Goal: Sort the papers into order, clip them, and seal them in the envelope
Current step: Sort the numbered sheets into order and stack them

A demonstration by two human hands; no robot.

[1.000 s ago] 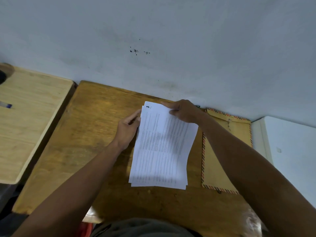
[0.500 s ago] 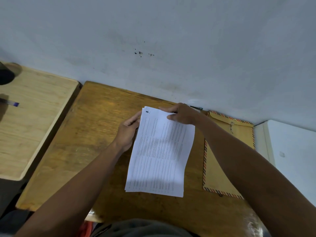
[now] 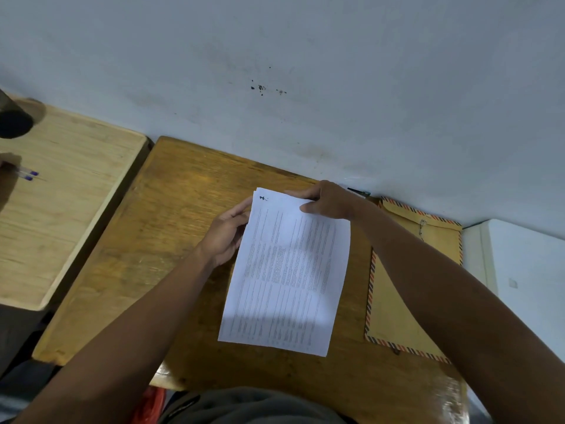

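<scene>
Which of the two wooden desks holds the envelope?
The darker desk in the middle; the envelope lies on its right part, beside the papers. The paler desk at left holds pens.

Print on papers (image 3: 284, 270) too small to read, left hand (image 3: 224, 237) fingertips hidden behind the sheets, envelope (image 3: 394, 304) partly covered by right forearm, dark cylinder (image 3: 12, 117) cut by left edge, small dark item behind right hand (image 3: 328, 200) unidentifiable

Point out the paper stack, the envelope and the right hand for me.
paper stack (image 3: 287, 273), head view, middle of the top printed sheet
envelope (image 3: 394, 304), head view, bare brown face left of the forearm
right hand (image 3: 328, 200), head view, back of the hand
</scene>
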